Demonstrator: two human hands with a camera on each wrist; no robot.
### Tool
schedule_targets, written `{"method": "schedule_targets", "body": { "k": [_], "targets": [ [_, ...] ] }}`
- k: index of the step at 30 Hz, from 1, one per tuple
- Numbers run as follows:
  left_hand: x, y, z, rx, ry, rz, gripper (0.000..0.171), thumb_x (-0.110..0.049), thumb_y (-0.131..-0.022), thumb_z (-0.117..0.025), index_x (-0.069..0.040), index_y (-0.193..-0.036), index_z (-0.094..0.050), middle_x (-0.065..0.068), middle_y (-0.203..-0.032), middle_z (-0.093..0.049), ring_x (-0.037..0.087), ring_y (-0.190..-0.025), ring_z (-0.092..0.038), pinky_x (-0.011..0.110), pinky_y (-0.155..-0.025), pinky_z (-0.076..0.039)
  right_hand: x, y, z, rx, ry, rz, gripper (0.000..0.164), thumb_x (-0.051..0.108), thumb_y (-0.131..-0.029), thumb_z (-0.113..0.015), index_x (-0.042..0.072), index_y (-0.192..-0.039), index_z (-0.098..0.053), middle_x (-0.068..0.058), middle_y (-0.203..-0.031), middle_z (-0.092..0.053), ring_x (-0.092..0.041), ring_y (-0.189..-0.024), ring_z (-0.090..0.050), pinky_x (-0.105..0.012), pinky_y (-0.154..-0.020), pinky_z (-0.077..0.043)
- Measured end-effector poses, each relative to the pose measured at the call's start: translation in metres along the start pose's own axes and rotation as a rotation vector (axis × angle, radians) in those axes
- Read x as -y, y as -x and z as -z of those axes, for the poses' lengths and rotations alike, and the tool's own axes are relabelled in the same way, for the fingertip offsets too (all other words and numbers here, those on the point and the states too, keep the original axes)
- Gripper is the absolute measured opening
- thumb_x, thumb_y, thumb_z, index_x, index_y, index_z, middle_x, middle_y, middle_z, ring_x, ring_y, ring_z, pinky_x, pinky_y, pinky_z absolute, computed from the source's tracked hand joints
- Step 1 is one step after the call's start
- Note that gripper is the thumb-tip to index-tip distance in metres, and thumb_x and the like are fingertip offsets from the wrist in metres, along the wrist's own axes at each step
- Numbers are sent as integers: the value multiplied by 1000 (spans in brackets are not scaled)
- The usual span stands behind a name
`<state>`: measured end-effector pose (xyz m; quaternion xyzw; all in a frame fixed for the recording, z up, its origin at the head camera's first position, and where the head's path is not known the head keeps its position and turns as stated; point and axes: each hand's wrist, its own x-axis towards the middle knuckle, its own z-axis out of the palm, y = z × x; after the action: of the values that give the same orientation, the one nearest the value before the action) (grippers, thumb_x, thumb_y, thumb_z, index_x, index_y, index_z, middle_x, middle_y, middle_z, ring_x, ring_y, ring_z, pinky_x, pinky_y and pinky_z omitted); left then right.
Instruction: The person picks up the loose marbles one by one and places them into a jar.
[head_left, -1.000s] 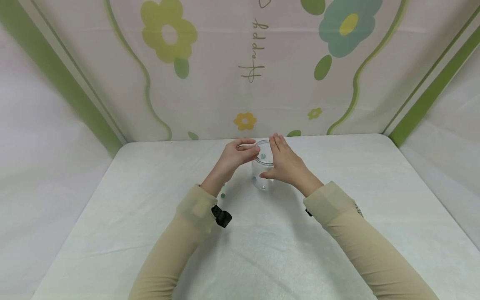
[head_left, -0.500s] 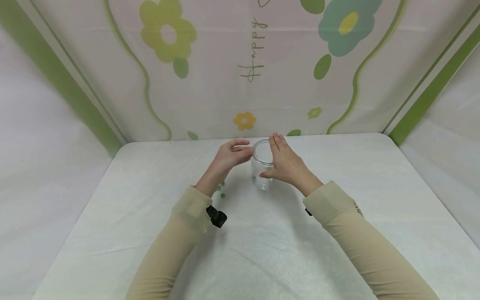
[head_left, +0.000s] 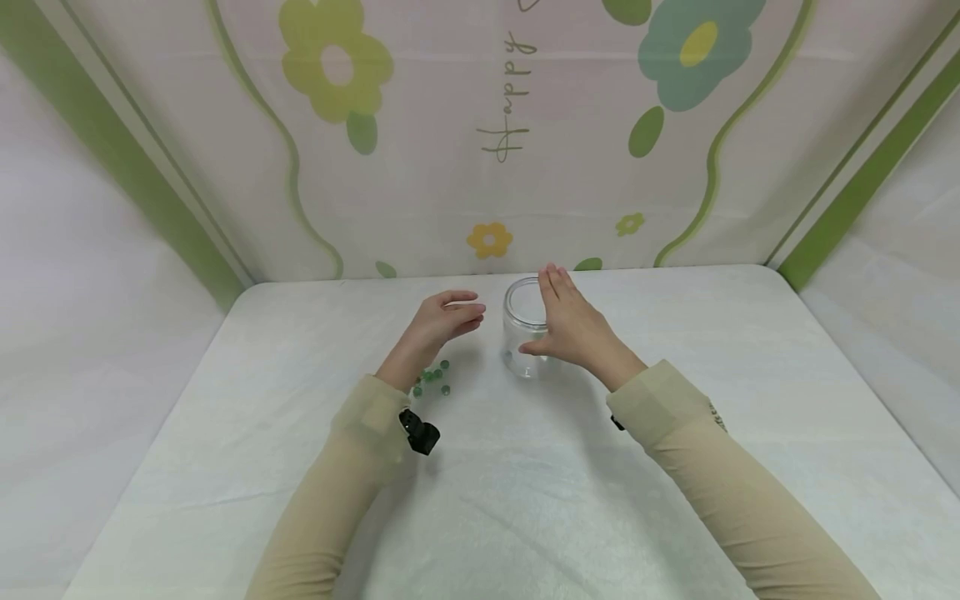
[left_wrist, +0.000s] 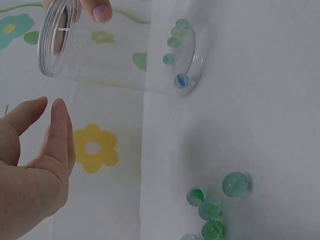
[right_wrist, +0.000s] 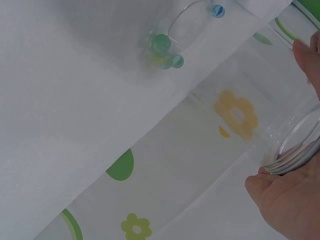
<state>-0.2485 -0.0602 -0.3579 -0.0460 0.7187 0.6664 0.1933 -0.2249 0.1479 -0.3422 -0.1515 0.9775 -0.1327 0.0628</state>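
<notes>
A clear jar stands upright and uncovered near the table's back edge. My right hand grips its right side, thumb in front and fingers up by the rim. Inside, at the bottom, lie several marbles: green ones, a yellowish one and a blue one. Left of the jar, apart from it, my left hand hovers with loosely bent fingers; the left wrist view shows a gap between thumb and fingertips and nothing held. Several loose green marbles lie on the table below the left wrist, partly hidden by it.
A white cloth covers the table. Behind it rises a white backdrop printed with flowers and green bands. A small black device sits at the left cuff.
My left hand has moved left, from over the jar's mouth to beside it. A green marble seen at the mouth earlier is gone from there. More loose marbles show; the right hand stays put.
</notes>
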Motion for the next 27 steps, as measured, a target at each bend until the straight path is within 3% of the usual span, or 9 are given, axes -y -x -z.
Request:
{"method": "schedule_targets", "body": {
  "k": [11,27],
  "targets": [
    [13,0,21,20,-163,92,47,-12,-95,-59,0,-138,-44,19,-133,-56,29,-123,-56,36,-107,-47,-1,1,-1,-13,-3,7,117,45,-76,-78,-9,-150,-5,-23,-160,0,-37,-149,-2,-46,-124,-13],
    [36,-1,40,-13,-527,65,38,-14,-95,-59,0,-130,-52,19,-123,-62,27,-107,-64,34,-93,-55,-1,2,0,-14,-5,14,116,45,-77,-77,-9,-150,-5,-24,-160,-1,-37,-149,-2,-46,-124,-13]
  ]
}}
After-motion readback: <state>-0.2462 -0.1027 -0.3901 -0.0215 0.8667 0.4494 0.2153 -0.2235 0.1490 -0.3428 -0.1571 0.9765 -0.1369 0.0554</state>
